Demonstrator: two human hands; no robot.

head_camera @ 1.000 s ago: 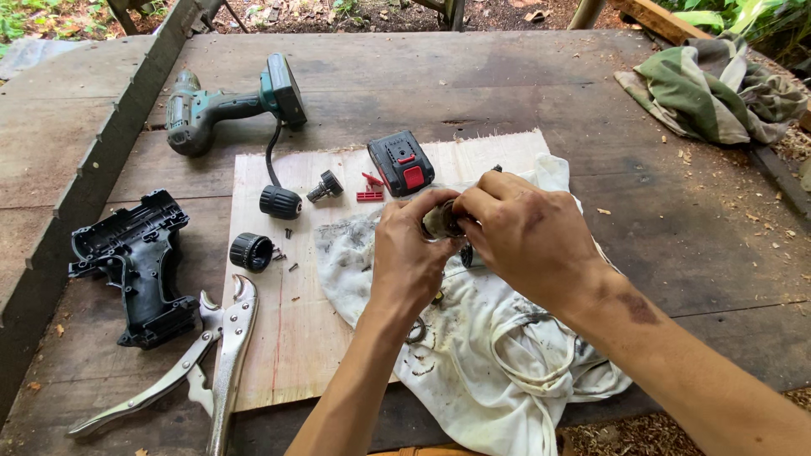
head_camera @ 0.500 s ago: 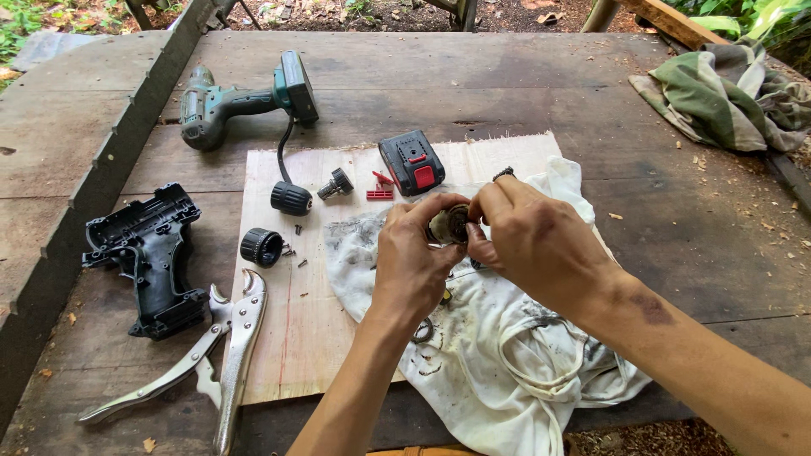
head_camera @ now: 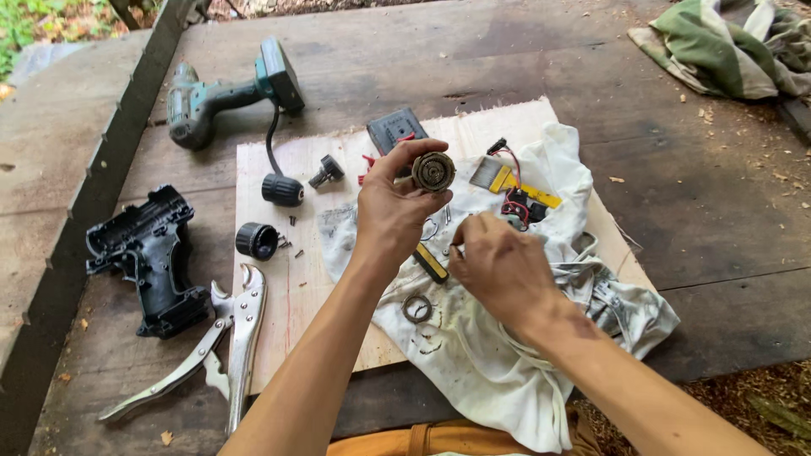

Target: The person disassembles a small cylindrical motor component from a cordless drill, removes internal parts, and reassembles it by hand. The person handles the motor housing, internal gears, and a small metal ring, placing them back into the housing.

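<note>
Gear assembly (head_camera: 433, 171), round and greasy, sits pinched between the thumb and fingers of your left hand (head_camera: 395, 211), raised above the white rag (head_camera: 473, 363) with its toothed face toward you. Your right hand (head_camera: 498, 266) is lower and nearer to you, fingers curled down onto the rag as if pinching a small part; what it grips, if anything, cannot be told. By the look of it you are mid-disassembly, with the drill's drive held up for inspection while you sort loose pieces. The next move likely calls for a fine pinch and a steady left hand, since the small bits could roll into the folds of the rag.

Just below your hands lies one metal ring (head_camera: 416, 307). Left of your arms lie one pair of locking pliers (head_camera: 221, 338) and one black drill housing (head_camera: 148, 257). Beyond your left hand sit two black chuck parts (head_camera: 257, 241), one small knob (head_camera: 326, 171) and one battery pack (head_camera: 395, 128). Beyond your right hand sits one wired switch module (head_camera: 517, 198). Farthest off on the table (head_camera: 676, 211) lies one green cordless drill (head_camera: 228, 91), and one green cloth (head_camera: 726, 46).
</note>
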